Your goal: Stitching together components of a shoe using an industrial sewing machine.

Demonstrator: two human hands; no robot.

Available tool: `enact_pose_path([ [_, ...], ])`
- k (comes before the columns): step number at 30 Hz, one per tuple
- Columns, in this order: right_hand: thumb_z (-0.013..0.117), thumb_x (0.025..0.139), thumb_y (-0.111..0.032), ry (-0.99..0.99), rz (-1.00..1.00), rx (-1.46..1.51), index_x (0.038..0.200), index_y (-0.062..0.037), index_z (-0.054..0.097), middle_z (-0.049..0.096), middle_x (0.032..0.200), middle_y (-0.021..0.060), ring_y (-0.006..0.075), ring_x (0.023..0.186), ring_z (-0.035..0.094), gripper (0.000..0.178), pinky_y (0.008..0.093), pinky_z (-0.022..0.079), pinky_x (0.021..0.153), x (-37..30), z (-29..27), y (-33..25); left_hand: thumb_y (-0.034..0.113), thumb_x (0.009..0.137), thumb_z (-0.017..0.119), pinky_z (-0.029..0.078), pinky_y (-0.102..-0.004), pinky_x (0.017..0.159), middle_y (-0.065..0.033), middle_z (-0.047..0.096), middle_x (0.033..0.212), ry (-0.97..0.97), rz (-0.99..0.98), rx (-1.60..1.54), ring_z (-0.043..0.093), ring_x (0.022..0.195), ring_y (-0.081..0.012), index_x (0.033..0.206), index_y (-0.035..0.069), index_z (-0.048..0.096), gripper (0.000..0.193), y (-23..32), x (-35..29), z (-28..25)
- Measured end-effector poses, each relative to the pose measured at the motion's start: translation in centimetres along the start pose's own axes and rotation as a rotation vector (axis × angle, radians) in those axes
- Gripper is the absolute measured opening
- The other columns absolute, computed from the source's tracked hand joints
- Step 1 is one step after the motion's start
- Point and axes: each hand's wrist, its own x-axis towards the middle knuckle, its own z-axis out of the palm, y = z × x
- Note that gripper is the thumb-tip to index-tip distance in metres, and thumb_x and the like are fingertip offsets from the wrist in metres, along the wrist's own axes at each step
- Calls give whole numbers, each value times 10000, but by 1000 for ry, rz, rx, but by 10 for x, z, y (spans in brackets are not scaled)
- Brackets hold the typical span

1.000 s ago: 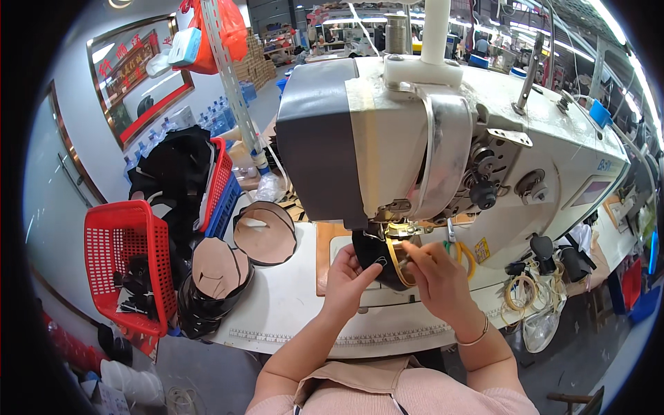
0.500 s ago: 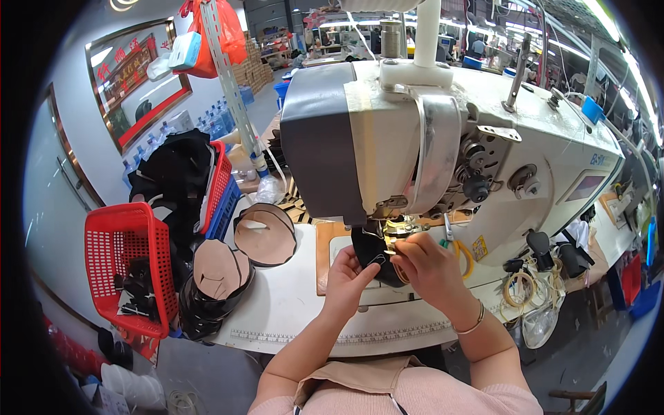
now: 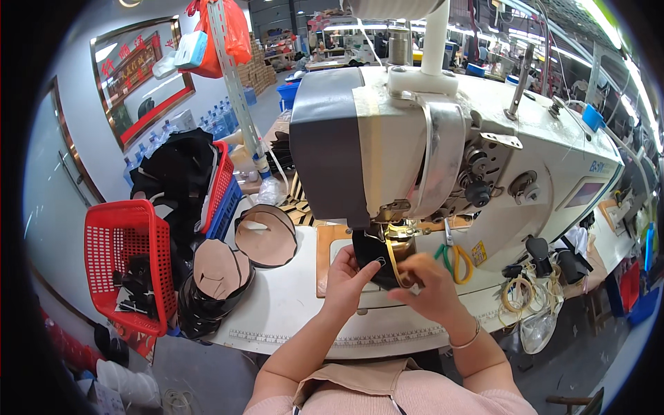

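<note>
A black fabric piece [image 3: 371, 257] lies under the needle area of a large white and grey sewing machine [image 3: 394, 145]. My left hand [image 3: 344, 278] grips its left side, thumb on top and fingers mostly hidden beneath. A yellowish strip [image 3: 394, 266] runs down the piece's right edge. Close to that edge, my right hand [image 3: 432, 287] has its thumb and forefinger apart, slightly blurred, and I see nothing held in it. Behind the right hand, scissors [image 3: 456, 259] with green and yellow handles rest on the machine bed.
Stacked beige and black rounded pieces [image 3: 266, 235] stand left on the table. Beyond them are a red basket [image 3: 131, 214] of black scraps and a heap of black material [image 3: 173, 169]. Tape rolls [image 3: 519, 290] hang at the right. A printed ruler [image 3: 387, 337] follows the front edge.
My right hand has drawn back from beside the presser foot, toward me and slightly right, and its fingers have parted. The left hand keeps its hold on the black fabric piece.
</note>
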Motion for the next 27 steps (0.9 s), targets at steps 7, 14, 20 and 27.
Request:
enact_pose_path([
  [7,730,718,-101,-213,22,-18,726,-10,546,492,620,62,155,493,446,206,261,351,450,-8,-3,7,6,793,643,449,-243,838,-66,568,1003,17,-2,29,543,922,-109,1096,-5,456,356,-1,4,-1],
  [14,717,720,-101,-182,40,-34,747,-15,566,521,627,75,192,519,492,176,286,394,474,0,2,11,10,778,660,453,-239,823,-66,577,978,35,38,113,549,893,-111,1071,-13,471,349,9,17,-1],
  [20,719,736,-108,-147,92,-10,757,-5,589,508,599,69,145,490,458,168,255,365,464,6,7,8,19,769,671,457,-229,807,-57,585,947,49,-56,93,557,864,-106,1049,0,487,335,18,31,-2],
  [27,718,743,-126,-137,152,9,764,-3,600,512,595,63,125,495,450,172,248,364,469,10,13,10,26,774,668,466,-219,770,-41,586,941,46,-89,50,559,852,-89,1045,18,493,323,15,38,-9],
])
